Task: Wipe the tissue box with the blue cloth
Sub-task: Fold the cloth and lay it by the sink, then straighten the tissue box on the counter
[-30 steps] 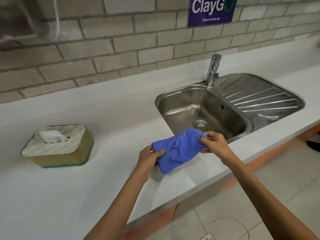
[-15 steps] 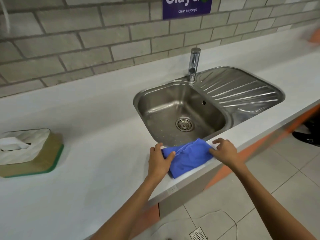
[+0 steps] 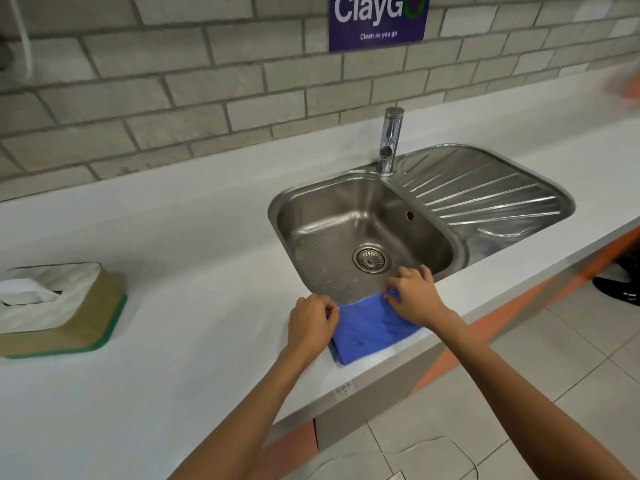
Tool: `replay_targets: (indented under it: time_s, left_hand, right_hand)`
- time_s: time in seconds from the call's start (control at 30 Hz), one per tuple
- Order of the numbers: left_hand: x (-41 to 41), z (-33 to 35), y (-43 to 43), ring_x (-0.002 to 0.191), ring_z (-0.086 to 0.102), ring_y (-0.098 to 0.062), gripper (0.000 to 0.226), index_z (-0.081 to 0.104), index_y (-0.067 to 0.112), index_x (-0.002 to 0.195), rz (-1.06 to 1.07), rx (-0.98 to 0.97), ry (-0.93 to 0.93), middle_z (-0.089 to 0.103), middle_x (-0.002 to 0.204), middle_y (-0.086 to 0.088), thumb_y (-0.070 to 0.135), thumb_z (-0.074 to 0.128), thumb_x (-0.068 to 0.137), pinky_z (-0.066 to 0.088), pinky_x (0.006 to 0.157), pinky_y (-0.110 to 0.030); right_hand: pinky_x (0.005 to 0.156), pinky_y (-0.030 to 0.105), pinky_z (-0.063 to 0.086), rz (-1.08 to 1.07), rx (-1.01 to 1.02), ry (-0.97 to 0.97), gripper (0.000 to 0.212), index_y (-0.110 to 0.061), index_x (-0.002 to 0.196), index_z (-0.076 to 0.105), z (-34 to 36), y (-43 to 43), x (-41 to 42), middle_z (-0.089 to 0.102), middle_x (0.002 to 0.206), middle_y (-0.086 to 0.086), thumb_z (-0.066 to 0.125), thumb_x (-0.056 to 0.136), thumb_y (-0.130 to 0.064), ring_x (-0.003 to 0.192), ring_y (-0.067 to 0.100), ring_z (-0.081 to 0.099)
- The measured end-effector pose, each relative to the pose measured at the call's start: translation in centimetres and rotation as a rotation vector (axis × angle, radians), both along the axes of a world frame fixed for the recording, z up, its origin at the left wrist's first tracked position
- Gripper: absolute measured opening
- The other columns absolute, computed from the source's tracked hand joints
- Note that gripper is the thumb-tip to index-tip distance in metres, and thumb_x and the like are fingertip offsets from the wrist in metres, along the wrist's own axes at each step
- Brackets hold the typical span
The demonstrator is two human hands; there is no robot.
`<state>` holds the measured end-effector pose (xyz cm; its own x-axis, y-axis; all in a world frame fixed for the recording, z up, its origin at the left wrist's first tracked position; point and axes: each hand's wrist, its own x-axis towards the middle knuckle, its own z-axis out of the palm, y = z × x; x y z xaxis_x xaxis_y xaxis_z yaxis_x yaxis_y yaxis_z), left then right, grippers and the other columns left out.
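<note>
The blue cloth (image 3: 365, 329) lies folded flat on the white counter (image 3: 194, 271), just in front of the sink and close to the counter's front edge. My left hand (image 3: 310, 322) pinches its left far corner. My right hand (image 3: 414, 294) pinches its right far corner and covers part of that side. The tissue box (image 3: 59, 311) stands far to the left on the counter, partly cut off by the frame edge. It has a white top with a tissue sticking out, tan sides and a green base. Both hands are well away from it.
A steel sink (image 3: 311, 209) with a drain and a ribbed drainboard (image 3: 485, 192) sits right behind the cloth, with a tap (image 3: 389, 140) at its back. A grey brick wall with a purple sign (image 3: 377, 20) runs behind. Tiled floor lies below the counter edge.
The cloth went from held up in the air to lying flat on the counter before the sink. Both hands shifted to its far corners, and the view swung right, pushing the tissue box leftward.
</note>
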<state>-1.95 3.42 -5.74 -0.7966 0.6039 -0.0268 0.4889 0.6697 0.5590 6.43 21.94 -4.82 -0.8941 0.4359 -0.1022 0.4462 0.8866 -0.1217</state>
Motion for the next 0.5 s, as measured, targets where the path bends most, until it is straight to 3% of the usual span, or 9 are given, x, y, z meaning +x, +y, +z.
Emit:
replay_targets:
  time_s: [0.2,0.37,0.5]
  left_hand:
    - [-0.5,-0.7,-0.5,0.107,0.054,-0.02,0.026,0.055,0.015,0.111,0.097,-0.012,0.018,0.056,0.119,-0.006,0.032,0.054,0.092,0.047,0.089,-0.03]
    - [-2.7,0.4,-4.9,0.1,0.06,-0.017,0.026,0.057,0.016,0.111,0.265,0.173,-0.009,0.061,0.115,-0.004,0.033,0.051,0.093,0.049,0.083,-0.023]
    - [-5.2,2.6,-10.8,0.083,0.058,-0.013,0.018,0.061,0.016,0.105,0.417,0.378,0.07,0.065,0.103,-0.002,0.025,0.052,0.092,0.05,0.073,-0.024]
  right_hand:
    - [0.116,0.049,0.011,-0.078,-0.04,-0.111,0.043,-0.023,0.129,0.051,0.4,-0.9,-1.5,0.046,0.133,0.012,0.05,0.086,-0.024,0.129,0.03,0.04]
    - [0.111,0.04,0.023,0.035,-0.219,0.122,0.044,-0.018,0.13,0.051,1.8,-5.2,-5.8,0.052,0.133,0.012,0.051,0.087,-0.021,0.125,0.028,0.047]
    - [0.092,0.031,0.043,0.161,-0.466,0.249,0.036,-0.009,0.122,0.058,3.0,-11.4,-10.8,0.064,0.117,0.014,0.055,0.089,-0.022,0.108,0.029,0.06]
